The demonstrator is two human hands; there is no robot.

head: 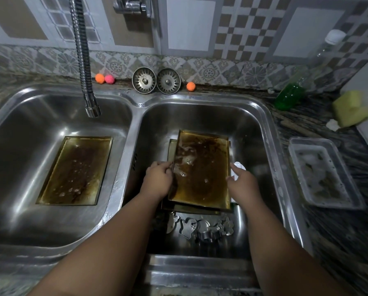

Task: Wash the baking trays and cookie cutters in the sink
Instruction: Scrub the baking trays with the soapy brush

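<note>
we have the top baking tray [202,167] lying skewed on a stack of trays [171,148] in the right basin [270,129], centre right of the frame. its long axis runs from the lower edge toward the top. our left hand [157,180] pinches its left long rim with curled fingers. our right hand [240,184] sits at the right long rim, forefinger straight, thumb touching metal, the other fingers hidden, so we cannot tell its hold. the tray lies between both hands, so we judge a two-sided lift comes next. cookie cutters [202,228] lie lower centre, and another tray [76,169] lies in the left basin [18,116].
</note>
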